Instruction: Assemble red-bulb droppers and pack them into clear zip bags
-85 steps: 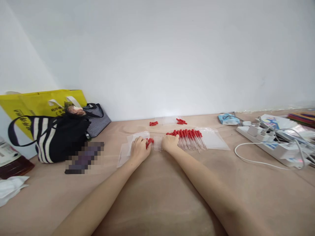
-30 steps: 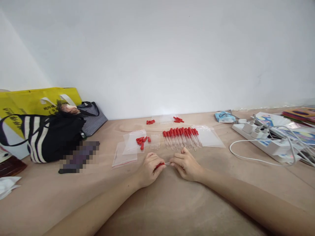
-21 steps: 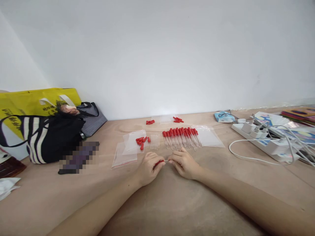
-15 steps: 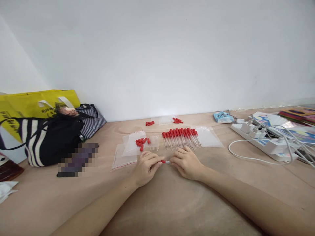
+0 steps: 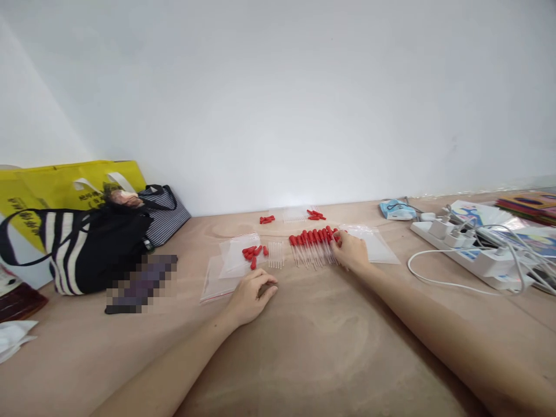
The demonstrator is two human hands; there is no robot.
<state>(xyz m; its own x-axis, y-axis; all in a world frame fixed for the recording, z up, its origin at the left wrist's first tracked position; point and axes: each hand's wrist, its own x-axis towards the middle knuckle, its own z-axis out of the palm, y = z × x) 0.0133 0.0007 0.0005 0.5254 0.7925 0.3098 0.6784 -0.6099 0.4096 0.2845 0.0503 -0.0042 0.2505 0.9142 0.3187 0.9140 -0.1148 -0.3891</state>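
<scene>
Across a light brown wooden table (image 5: 313, 347), droppers (image 5: 310, 238) lie side by side in a tight, slightly fanned row, just right of the middle. Each has a glossy red bulb at the end toward the wall (image 5: 304, 104) and a slim, clear stem slanting toward the person. The right hand (image 5: 344, 248) is at the row's right end, fingers bent downward and drawn close together among the last droppers; whether they grip one cannot be told. The left hand (image 5: 256, 292) is palm down, fingers loosely curved, with a moderate gap between thumb and forefinger. Just beyond it, loose red bulbs (image 5: 252, 255) lie on a clear plastic bag (image 5: 230, 255), beside a short row of clear tubes (image 5: 275, 255). A narrow strip of tabletop separates the droppers from smaller groups of red and clear pieces near the wall's foot. Broad open wood spreads between the forearms and down to the bottom of the view. That room is bounded at far left by a black bag with white stripes (image 5: 89, 249), and at right by a white power strip (image 5: 469, 255) with a looping cable (image 5: 430, 282).
</scene>
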